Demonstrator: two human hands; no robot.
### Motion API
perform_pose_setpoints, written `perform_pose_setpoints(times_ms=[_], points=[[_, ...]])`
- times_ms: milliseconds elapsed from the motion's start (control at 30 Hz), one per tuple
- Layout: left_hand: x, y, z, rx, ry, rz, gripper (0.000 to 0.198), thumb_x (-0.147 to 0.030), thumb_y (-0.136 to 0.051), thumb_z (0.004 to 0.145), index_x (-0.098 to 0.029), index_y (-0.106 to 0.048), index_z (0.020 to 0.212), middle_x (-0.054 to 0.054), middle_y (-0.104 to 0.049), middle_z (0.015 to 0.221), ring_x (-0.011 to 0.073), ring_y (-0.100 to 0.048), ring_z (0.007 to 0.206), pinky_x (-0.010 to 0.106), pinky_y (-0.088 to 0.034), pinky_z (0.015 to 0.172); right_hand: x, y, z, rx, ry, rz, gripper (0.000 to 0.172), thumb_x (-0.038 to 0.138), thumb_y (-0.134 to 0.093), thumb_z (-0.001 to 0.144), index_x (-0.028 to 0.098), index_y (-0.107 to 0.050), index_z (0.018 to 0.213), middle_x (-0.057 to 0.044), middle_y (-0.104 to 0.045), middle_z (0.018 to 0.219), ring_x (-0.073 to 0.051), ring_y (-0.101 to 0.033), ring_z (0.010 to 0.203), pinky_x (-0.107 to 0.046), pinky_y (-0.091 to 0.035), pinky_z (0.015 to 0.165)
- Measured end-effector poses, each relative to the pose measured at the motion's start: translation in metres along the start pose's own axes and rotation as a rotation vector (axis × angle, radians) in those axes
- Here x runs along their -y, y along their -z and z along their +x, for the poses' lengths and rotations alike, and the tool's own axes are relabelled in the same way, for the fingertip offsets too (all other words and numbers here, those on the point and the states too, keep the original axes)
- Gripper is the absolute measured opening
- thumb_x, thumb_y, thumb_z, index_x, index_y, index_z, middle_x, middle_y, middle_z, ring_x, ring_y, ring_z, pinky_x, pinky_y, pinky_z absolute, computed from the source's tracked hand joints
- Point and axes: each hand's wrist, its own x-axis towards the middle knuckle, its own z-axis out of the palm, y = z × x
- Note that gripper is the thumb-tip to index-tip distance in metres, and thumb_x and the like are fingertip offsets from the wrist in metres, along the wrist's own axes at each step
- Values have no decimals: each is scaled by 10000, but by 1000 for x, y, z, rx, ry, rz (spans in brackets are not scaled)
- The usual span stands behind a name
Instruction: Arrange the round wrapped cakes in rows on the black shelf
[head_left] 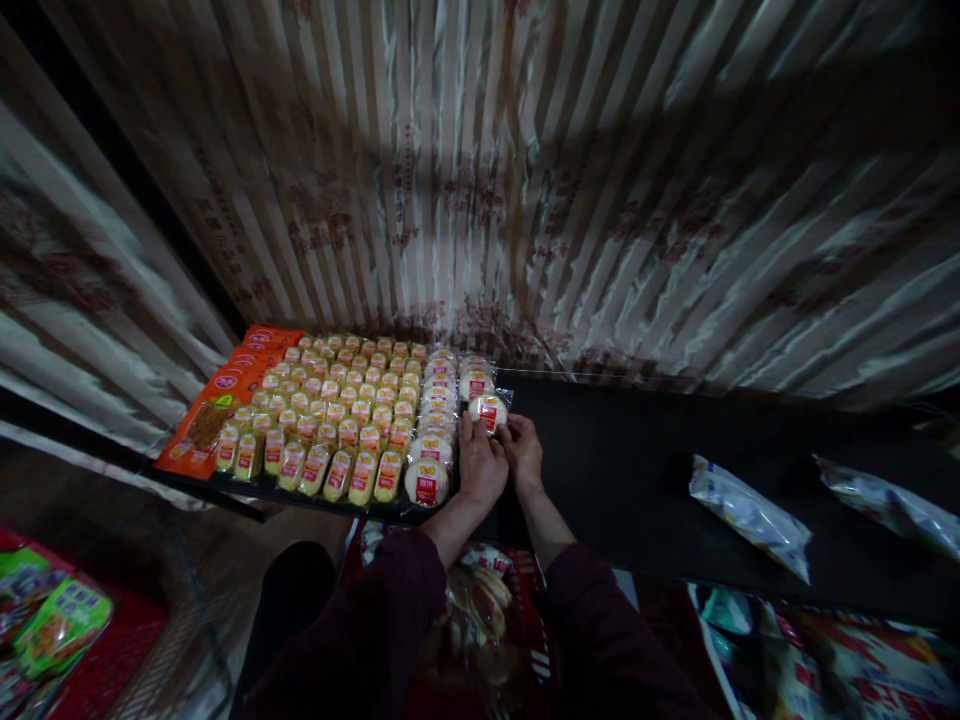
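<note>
Both my hands meet on a round wrapped cake (489,410) with a red label at the near end of a short row on the black shelf (637,470). My left hand (480,462) pinches its left edge. My right hand (523,452) pinches its right edge. To the left of it stand several rows of the same round cakes (435,420) and many small yellow wrapped snacks (337,410). Dark red sleeves cover both my forearms.
Orange packets (217,410) lie at the shelf's left end. Two silvery bags (750,515) (892,505) rest on the shelf to the right. A striped curtain (525,180) hangs behind. Below me sits a box of wrapped cakes (480,600); green packets (52,625) lie lower left.
</note>
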Motion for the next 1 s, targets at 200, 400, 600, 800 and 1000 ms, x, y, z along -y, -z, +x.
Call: perform_pose_setpoints(times_ms=[200, 400, 600, 800, 1000], points=[[5, -10, 2, 3, -2, -17, 455, -125, -410, 799, -94, -513, 1241, 148, -339, 1468, 259, -183, 1406, 443, -160, 1157, 4, -3, 4, 8, 8, -26, 366, 426, -544, 689, 184, -547, 964, -113, -677, 949, -233, -642, 865, -391, -496, 808], [11, -14, 4, 28, -30, -17, 485, -137, -375, 815, -68, -480, 1284, 147, -309, 1483, 242, -134, 1416, 415, -142, 1166, 4, -9, 11, 8, 42, -56, 348, 409, -517, 701, 181, -535, 964, -117, -666, 955, -229, -632, 863, -397, -489, 823], [14, -14, 8, 60, -34, 52, 483, -189, -335, 858, -56, -458, 1305, 156, -355, 1458, 243, -190, 1404, 420, -138, 1167, -1, -14, 18, 37, 95, -111, 337, 397, -493, 718, 172, -548, 963, -113, -649, 950, -224, -620, 856, -396, -481, 827], [16, -16, 15, 76, -22, 107, 492, -217, -318, 869, -67, -441, 1321, 153, -331, 1470, 243, -214, 1397, 438, -177, 1157, -7, -18, 21, 25, 127, -126, 308, 372, -497, 726, 179, -566, 956, -102, -630, 962, -223, -599, 883, -399, -473, 850], [18, -18, 18, 56, -48, 135, 486, -205, -309, 870, -57, -446, 1313, 158, -357, 1456, 224, -230, 1393, 421, -182, 1158, -10, -20, 22, 12, 144, -201, 341, 375, -495, 726, 162, -585, 977, -119, -614, 973, -234, -585, 890, -397, -471, 836]])
